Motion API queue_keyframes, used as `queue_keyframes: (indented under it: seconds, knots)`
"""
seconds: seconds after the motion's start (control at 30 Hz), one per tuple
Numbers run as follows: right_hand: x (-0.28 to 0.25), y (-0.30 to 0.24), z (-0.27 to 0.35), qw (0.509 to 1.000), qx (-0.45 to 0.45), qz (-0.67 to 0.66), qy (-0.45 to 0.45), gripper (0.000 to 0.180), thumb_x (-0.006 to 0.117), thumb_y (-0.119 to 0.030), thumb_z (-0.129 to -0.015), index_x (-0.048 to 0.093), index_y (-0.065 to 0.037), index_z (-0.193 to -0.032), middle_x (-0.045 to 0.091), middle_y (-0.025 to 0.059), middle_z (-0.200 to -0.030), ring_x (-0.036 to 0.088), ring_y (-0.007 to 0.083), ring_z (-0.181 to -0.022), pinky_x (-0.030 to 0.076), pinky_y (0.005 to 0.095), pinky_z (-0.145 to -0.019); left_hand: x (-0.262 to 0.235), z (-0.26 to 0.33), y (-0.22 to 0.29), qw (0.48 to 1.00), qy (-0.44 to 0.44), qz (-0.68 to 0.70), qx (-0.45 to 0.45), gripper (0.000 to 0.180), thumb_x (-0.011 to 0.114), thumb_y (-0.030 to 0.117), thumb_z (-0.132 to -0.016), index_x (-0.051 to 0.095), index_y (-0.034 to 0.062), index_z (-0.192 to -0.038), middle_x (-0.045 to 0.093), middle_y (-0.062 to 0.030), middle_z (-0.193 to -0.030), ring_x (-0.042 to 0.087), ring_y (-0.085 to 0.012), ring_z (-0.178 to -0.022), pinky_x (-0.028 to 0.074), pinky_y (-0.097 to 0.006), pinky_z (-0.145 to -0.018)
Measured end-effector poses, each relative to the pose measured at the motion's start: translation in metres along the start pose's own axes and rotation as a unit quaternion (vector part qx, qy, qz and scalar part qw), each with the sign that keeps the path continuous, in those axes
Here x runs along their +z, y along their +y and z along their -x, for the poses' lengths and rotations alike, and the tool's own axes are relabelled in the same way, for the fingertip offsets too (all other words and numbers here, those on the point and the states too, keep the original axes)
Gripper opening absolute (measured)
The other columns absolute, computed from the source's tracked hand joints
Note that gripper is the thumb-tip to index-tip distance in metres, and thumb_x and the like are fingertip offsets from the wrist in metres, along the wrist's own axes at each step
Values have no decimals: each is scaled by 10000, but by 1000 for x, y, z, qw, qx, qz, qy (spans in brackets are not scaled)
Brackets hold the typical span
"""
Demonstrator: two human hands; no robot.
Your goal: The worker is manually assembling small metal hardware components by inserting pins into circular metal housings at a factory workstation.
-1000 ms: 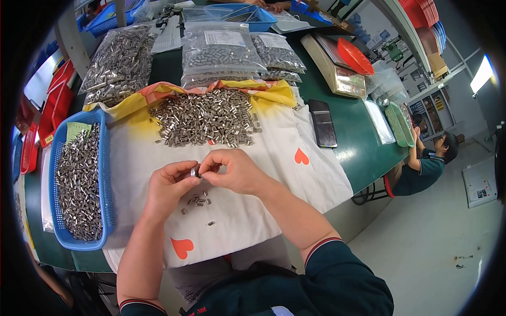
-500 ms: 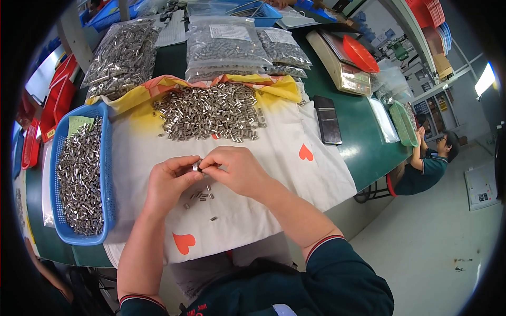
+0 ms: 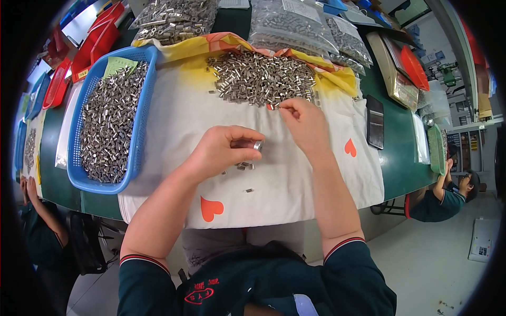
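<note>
My left hand (image 3: 219,151) is closed, thumb and fingers pinching a short silvery metal ring (image 3: 258,146) above the white cloth (image 3: 176,113). At the front edge of a heap of small metal sleeves (image 3: 263,79), my right hand (image 3: 305,126) has its thumb and forefinger pressed together. Whatever is between those fingertips is too small to make out. Several loose sleeves (image 3: 244,166) lie below my left hand, partly covered by it. A single sleeve (image 3: 249,190) rests closer to the cloth's front edge.
A blue plastic basket (image 3: 149,79) full of metal sleeves stands at left. Plastic bags of metal parts (image 3: 292,26) line the back. A dark phone (image 3: 375,122) and red trays (image 3: 97,45) lie on the green table (image 3: 406,163). Another person (image 3: 440,197) sits at far right.
My right hand has left the metal ring and reached forward to the heap's edge. My left hand still holds the ring. The whole view has shifted, with the table now further left and lower.
</note>
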State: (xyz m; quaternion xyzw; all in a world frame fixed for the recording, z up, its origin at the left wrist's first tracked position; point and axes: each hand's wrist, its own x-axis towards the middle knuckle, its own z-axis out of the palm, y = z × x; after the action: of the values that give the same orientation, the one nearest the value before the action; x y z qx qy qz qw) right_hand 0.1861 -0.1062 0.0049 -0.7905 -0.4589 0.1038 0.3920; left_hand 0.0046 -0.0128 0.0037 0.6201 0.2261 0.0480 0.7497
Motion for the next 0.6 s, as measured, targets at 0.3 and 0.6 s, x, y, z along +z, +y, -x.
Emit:
queue_keyframes:
  seconds: [0.3, 0.6]
  knots:
    - [18, -2, 0, 977, -91, 194, 19, 51, 591, -98, -719, 603, -51, -734, 566, 91, -714, 541, 257, -717, 430, 360, -671, -3, -4, -2, 1000, 17, 21, 13, 296, 616, -33, -753, 565, -27, -1044, 608, -24, -900, 573, -66, -776, 473, -197, -692]
    - [4, -21, 12, 999, -29, -24, -36, 56, 600, -58, -704, 596, -30, -753, 590, 64, -726, 555, 177, -685, 447, 291, -629, -4, -4, 0, 992, 62, 92, 55, 328, 654, 24, -746, 564, -25, -1058, 611, -25, -891, 563, -61, -787, 469, -201, -710]
